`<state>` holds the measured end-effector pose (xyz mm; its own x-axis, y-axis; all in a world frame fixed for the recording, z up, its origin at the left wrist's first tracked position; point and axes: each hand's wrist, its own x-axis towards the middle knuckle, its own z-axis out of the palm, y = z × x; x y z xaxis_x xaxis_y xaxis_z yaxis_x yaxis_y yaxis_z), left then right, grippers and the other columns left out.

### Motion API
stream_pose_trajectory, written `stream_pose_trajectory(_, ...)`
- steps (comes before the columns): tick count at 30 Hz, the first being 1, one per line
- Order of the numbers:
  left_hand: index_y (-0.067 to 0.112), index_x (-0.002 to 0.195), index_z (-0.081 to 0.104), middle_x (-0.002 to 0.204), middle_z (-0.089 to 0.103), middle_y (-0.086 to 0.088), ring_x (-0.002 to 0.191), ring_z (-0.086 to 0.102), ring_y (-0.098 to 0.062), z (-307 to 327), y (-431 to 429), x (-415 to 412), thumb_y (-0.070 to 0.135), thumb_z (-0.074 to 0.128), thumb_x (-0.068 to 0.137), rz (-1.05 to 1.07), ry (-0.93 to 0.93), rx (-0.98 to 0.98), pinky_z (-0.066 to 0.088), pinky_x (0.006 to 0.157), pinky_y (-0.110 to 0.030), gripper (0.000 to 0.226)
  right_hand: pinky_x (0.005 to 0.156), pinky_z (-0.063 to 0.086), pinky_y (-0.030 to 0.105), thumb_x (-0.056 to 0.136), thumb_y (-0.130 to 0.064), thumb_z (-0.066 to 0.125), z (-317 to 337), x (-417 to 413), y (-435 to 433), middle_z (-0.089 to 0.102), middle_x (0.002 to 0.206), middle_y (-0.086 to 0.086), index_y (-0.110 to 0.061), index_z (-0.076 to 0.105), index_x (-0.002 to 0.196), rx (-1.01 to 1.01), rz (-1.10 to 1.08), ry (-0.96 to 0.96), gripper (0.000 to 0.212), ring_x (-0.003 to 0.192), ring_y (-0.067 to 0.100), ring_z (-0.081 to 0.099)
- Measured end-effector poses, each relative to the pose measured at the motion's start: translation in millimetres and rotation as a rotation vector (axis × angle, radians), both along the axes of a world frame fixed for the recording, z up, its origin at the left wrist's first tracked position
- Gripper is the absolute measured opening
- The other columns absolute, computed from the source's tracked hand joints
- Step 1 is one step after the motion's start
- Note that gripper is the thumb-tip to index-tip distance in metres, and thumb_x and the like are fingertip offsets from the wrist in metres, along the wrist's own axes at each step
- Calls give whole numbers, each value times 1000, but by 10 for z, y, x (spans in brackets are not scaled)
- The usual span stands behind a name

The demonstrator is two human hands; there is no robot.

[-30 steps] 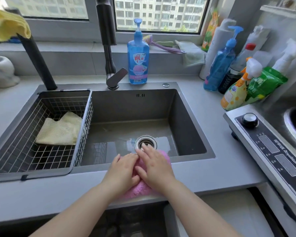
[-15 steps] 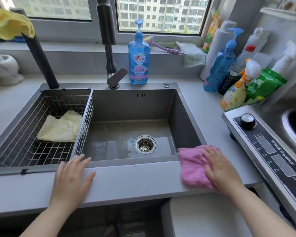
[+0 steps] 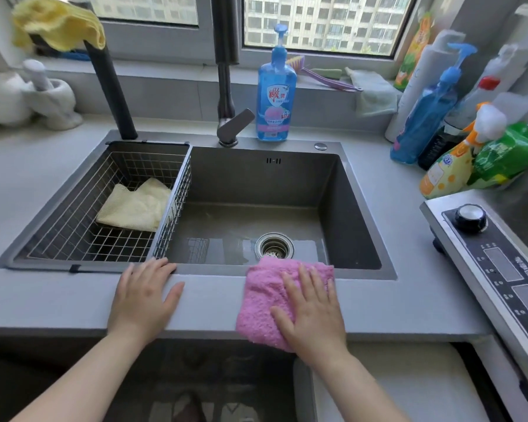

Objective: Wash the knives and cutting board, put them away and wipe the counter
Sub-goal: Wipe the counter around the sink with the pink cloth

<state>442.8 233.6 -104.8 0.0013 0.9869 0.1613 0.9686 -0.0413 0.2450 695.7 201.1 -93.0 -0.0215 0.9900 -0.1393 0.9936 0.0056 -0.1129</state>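
Vs. half a sec. ago, the pink cloth (image 3: 262, 303) has been dragged leftward along the front strip of the counter (image 3: 58, 303). Then it was by the sink's right front corner; now it is found in front of the drain (image 3: 274, 245), w/ its far edge lapping the sink (image 3: 360, 208) rim. The right hand (image 3: 311, 312) is laid flat on it, fingers straight and spread, so the cloth is pressed, not gripped. The left hand (image 3: 144, 300) is likewise flat, fingers apart, on bare counter by the near corner of the wire basket (image 3: 73, 239), approx. where it was. For the task, the wipe stage is judged under way, w/ a return pass being made over the front strip. No knives or cutting board are seen, so those steps are prob. done. The cloth's long axis is run front-to-back, sink rim to counter edge, slightly tilted. Its near end is draped over the front edge and its far end is pointed at the drain.
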Motion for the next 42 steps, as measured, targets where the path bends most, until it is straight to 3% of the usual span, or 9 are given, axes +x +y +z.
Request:
stream_pose_trajectory(5,7,115,62,127,57,-11,125,47,-28,45,-11,-60,49,15,77,-34,-71,8,20,110,-42,73,112,-14,24,57,-63,-9,76,268,-11,5,158,-6,-34,20,146,32,41,112,97,146,12,-1)
stream_pose_trajectory(10,3,97,68,104,68,-18,101,62,-39,128,-198,-536,27,33,83,-46,-86,145,33,89,-47,45,118,2,34,62,-50,11,158,394,43,24,154,4,-16,43,136,101,-202,159,88,145,19,15)
stream_pose_trajectory(15,-1,103,66,110,65,-21,107,58,-41,130,-377,-1415,25,41,86,98,-111,90,33,95,-54,40,116,-2,36,52,-66,-3,179,-406,93,17,156,7,-19,31,143,79,-206,76,107,145,24,12)
stream_pose_trajectory(20,-5,105,65,113,63,-24,110,56,-43,165,-330,-2201,9,56,81,156,-41,87,33,97,-57,28,104,13,29,65,-62,36,23,-1791,74,69,114,7,-28,70,106,101,137,0,62,106,28,65)
stream_pose_trajectory(25,-6,102,65,110,63,-26,106,56,-46,140,-141,-2914,15,54,75,171,-24,92,35,94,-57,36,114,-13,22,62,-54,14,112,-1852,45,30,150,-3,-26,45,136,108,99,149,85,143,17,20)
stream_pose_trajectory(29,-7,101,65,108,63,-28,102,57,-48,-7,-122,-3392,24,47,74,197,5,55,37,90,-59,44,117,11,37,53,-52,12,126,-1652,19,39,146,12,-4,50,132,221,-282,273,100,140,27,27)
stream_pose_trajectory(33,-4,103,66,110,63,-27,103,58,-46,-71,-173,-3503,36,28,79,179,-35,80,37,90,-59,60,117,2,35,61,-43,13,181,-2108,37,24,154,9,-7,36,141,171,-497,156,90,144,24,16)
stream_pose_trajectory(37,-4,104,65,112,62,-27,106,57,-46,-57,-176,-3516,37,26,79,150,-52,61,38,90,-59,62,117,-6,33,69,-37,13,112,-2830,19,16,156,4,-16,30,143,145,-324,93,79,146,21,8)
stream_pose_trajectory(42,3,122,57,134,50,-15,129,41,-33,24,-185,-3628,37,38,81,140,-166,-35,20,110,-43,57,107,11,27,65,-39,36,16,-3693,-114,68,116,3,-22,71,104,76,42,79,55,110,22,63)
